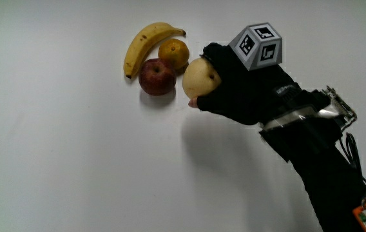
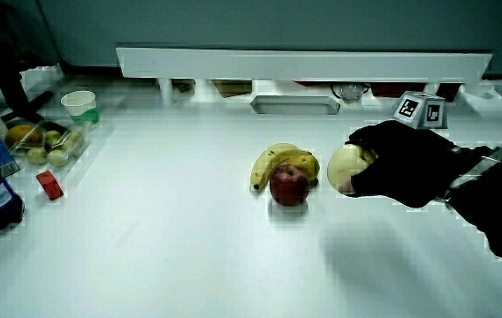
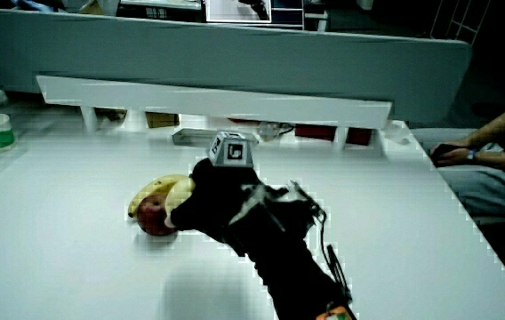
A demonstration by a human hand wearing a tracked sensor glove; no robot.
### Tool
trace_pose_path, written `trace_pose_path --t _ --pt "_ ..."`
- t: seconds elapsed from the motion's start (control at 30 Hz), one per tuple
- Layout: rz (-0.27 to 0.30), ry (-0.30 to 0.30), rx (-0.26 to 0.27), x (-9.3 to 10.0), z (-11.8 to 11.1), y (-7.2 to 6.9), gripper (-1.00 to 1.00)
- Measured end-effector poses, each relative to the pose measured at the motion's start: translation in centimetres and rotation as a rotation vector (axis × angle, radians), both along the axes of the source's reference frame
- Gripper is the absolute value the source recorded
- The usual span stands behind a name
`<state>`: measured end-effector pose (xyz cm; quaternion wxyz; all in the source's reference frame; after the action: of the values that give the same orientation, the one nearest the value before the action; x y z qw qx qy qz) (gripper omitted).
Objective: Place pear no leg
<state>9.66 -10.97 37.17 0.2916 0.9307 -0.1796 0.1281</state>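
On the white table [image 1: 73,161] my hand [image 1: 241,87] is wrapped around the pear [image 1: 199,78], holding it just beside the apple [image 1: 156,77] and clear of the tabletop, as its shadow there shows. The banana [image 1: 145,44] curves along the apple, farther from me. The orange [image 1: 174,53] sits touching the apple, between banana and pear.

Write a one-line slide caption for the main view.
Gloved hand holds a pear beside an apple, orange and banana on the white table.
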Motion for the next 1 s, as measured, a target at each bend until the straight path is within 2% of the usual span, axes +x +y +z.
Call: trace_pose_path --t 0.03,0.1,0.2,0.23,0.33,0.37,0.4,0.5,0.7,0.77,0.8,0.83,0.87,0.93,0.97,1.0 --pt "0.013 0.012 0.016 0.0 0.3 -0.2 0.0" --pt "0.036 0.023 -0.013 0.3 1.3 -0.8 0.0" --pt "0.082 -0.004 -0.05 0.8 2.6 -1.3 0.0" --pt "0.099 0.006 -0.034 0.9 3.1 -1.4 0.0" --pt "0.131 0.006 -0.046 0.9 4.5 -1.5 0.0" --pt "0.144 -0.014 -0.06 0.8 4.8 -1.4 0.0" --pt "0.164 -0.011 -0.056 0.7 5.1 -1.4 0.0" --pt "0.178 0.026 -0.096 0.8 7.0 -1.4 0.0" --pt "0.245 0.061 -0.135 1.4 9.2 -1.3 0.0" --pt "0.271 0.045 -0.155 1.6 9.6 -1.2 0.0" --pt "0.293 0.034 -0.148 1.8 9.8 -1.2 0.0" --pt "0.322 -0.011 -0.151 1.9 9.7 -1.1 0.0" --pt "0.337 -0.026 -0.145 1.9 9.8 -1.1 0.0" --pt "0.283 0.051 -0.159 1.2 9.6 -1.2 0.0" --pt "0.282 0.061 -0.167 1.0 9.6 -1.2 0.0" --pt "0.289 0.046 -0.183 1.0 9.8 -1.1 0.0"
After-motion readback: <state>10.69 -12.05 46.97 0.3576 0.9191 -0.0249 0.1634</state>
